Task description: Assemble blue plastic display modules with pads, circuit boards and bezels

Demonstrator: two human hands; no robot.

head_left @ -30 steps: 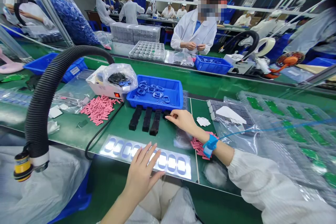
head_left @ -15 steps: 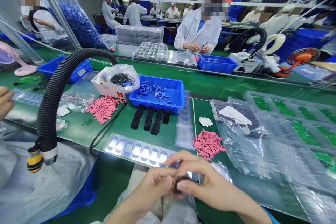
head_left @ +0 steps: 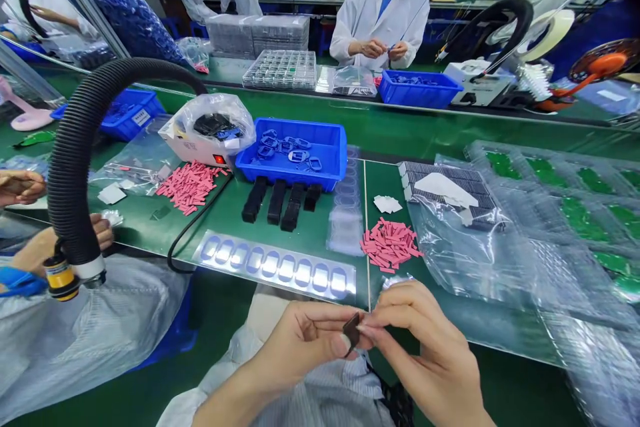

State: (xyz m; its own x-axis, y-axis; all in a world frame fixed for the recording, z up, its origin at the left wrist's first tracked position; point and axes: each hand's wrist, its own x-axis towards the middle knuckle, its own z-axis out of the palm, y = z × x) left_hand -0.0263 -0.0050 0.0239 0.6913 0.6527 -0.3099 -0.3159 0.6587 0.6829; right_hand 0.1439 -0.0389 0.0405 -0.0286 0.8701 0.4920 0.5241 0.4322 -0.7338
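Note:
My left hand (head_left: pixel 313 340) is closed around a small dark, flat rectangular piece (head_left: pixel 351 332), its thumb pressed on the near face. The piece is tilted, and the fingers hide part of it. At its right edge my right hand (head_left: pixel 425 340) has thumb and forefinger pinched together; whatever lies between those fingertips is too small to make out. Both hands are over my lap at the bench's front edge. Just beyond them lies a clear strip of oval film stickers (head_left: pixel 273 265). A pile of pink strips (head_left: pixel 391 245) sits behind my right hand.
A blue bin (head_left: pixel 293 153) holds blue frames, with stacked black parts (head_left: pixel 255 200) before it. A black hose (head_left: pixel 75 167) arches at left, near a neighbour's hand (head_left: pixel 103 230). Plastic trays with green boards (head_left: pixel 580 213) lie right. Another person (head_left: pixel 383 20) works opposite.
My right fingers have moved from over the dark piece to a pinch at its right edge, leaving it in my left hand. The view has tilted down. A neighbour's hand has appeared near the hose.

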